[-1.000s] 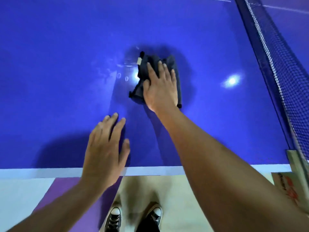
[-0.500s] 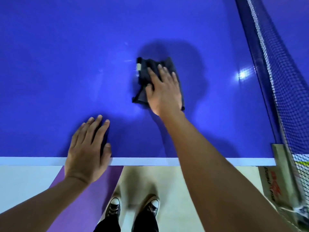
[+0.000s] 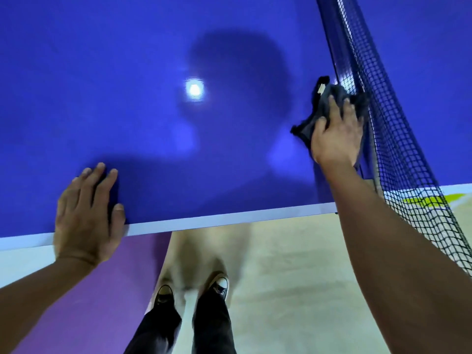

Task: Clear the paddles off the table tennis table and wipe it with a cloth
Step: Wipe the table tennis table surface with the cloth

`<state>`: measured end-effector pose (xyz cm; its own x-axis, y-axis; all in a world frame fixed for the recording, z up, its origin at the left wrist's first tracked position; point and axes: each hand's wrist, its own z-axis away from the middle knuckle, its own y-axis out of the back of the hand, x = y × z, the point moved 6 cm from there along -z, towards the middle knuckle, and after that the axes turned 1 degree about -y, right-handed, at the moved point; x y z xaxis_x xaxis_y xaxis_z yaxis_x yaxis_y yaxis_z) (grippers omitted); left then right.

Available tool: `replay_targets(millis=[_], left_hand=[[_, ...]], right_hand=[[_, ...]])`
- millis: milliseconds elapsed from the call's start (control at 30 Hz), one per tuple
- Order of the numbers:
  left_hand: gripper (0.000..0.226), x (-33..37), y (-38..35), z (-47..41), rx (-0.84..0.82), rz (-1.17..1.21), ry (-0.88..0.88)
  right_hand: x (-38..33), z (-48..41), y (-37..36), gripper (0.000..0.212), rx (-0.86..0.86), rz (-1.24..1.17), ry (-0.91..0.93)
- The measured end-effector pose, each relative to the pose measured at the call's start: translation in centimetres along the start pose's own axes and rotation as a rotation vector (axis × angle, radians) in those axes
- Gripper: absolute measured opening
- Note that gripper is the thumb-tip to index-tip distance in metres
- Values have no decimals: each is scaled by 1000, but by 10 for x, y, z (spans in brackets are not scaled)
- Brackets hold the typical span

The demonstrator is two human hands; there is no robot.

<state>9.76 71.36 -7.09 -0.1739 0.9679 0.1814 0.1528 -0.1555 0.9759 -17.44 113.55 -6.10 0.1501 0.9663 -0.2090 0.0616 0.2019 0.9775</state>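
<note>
The blue table (image 3: 127, 98) fills the far half of the view, its white near edge running left to right. The dark net (image 3: 398, 149) crosses it on the right. The left hand (image 3: 86, 213) lies flat and relaxed on the near edge at the left, holding nothing. The right hand (image 3: 337, 134) presses with spread, fairly straight fingers on the dark cloth (image 3: 324, 98). The cloth lies bunched on the table under that hand, against the foot of the net and well apart from the left hand.
</note>
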Motion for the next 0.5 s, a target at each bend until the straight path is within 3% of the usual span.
replay_targets(millis=[200,500], left_hand=[[62,-2,-3,2,32,8,-1],[60,-7,-5,1,98,30,-40]], right_hand=[[-49,30,-12,62,16,36,-45],[-250,186,-56,62,-69,-43,351]])
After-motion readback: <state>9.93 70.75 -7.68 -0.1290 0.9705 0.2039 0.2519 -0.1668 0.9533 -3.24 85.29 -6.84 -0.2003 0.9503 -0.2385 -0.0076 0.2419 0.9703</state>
